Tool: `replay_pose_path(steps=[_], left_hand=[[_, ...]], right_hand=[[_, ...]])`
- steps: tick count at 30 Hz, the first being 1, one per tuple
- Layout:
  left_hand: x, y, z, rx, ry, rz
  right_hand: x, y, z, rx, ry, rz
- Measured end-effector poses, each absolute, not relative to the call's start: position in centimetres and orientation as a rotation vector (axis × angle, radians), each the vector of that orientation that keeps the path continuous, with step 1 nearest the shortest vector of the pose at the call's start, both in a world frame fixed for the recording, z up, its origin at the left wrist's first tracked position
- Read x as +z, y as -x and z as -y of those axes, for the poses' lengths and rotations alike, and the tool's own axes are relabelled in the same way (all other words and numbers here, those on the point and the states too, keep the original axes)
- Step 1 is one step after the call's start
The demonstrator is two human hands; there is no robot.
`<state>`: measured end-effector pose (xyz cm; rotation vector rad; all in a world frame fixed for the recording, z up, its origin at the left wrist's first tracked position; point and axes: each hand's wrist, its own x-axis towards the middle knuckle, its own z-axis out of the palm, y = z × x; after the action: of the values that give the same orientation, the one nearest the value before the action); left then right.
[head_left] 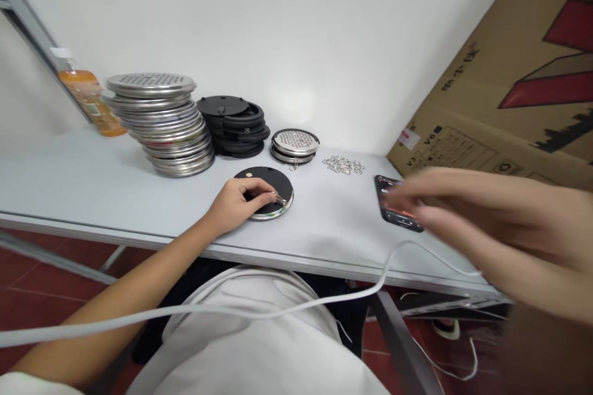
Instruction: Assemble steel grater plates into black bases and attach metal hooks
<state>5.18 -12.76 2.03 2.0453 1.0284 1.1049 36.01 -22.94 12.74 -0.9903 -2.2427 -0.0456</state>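
My left hand [241, 202] rests on a round black-and-metal disc [278, 184] at the table's front middle, its fingers pressing a small metal clip against the disc's right side. My right hand [445, 207] is blurred, fingers spread, reaching over a dark phone [386, 188] with a lit screen that lies on the table at right. It holds nothing that I can see.
A tall stack of perforated metal discs [160, 120] stands at back left, with black rings [234, 123] and a short disc stack [295, 145] beside it. Loose metal clips [343, 165] lie behind. An orange bottle [90, 102], a cardboard box [509, 86] and a white cable [278, 311] are also near.
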Motion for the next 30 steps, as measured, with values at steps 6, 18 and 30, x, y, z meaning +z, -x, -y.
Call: replay_pose_path(steps=[6,18,30], left_hand=[[2.0,-4.8,12.7,1.145,-1.943,-0.864],[1.8,-5.6,13.1,1.042,-2.233,-1.070],[0.6,-5.0,12.9,0.635,-2.641,-1.233]], right_hand=[[13.2,-26.2,14.0,0.808,0.884,2.682],[5.0,-28.1,13.1,1.034,0.914,2.212],[0.9,-29.3,13.7,0.613,0.754,2.207]])
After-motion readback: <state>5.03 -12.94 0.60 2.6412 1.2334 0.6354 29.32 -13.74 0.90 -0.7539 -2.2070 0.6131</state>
